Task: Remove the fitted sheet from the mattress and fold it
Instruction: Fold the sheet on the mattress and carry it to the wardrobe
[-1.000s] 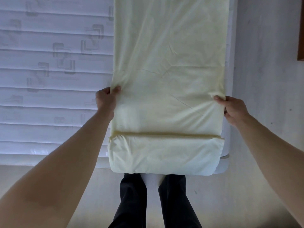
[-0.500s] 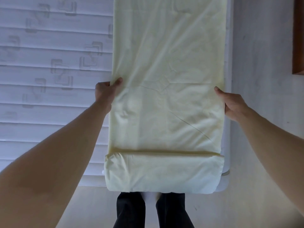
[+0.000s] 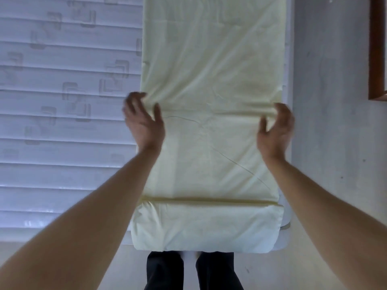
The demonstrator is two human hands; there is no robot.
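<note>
The pale yellow fitted sheet (image 3: 209,80) lies as a long narrow strip along the right side of the white quilted mattress (image 3: 62,101). Its near end is folded over into a thick band (image 3: 205,227) at the mattress foot. My left hand (image 3: 144,120) pinches the strip's left edge and my right hand (image 3: 276,126) pinches its right edge, both about halfway up the view. Between them the cloth is raised into a crosswise ridge. Both hands are blurred.
Grey floor (image 3: 326,122) runs along the right of the mattress, with a brown wooden piece of furniture (image 3: 377,49) at the far right. My legs in dark trousers (image 3: 188,271) stand at the mattress foot.
Both hands moved a little inward and turned palm-up, gathering the sheet's edges and lifting the cloth into a ridge. The view has shifted slightly.
</note>
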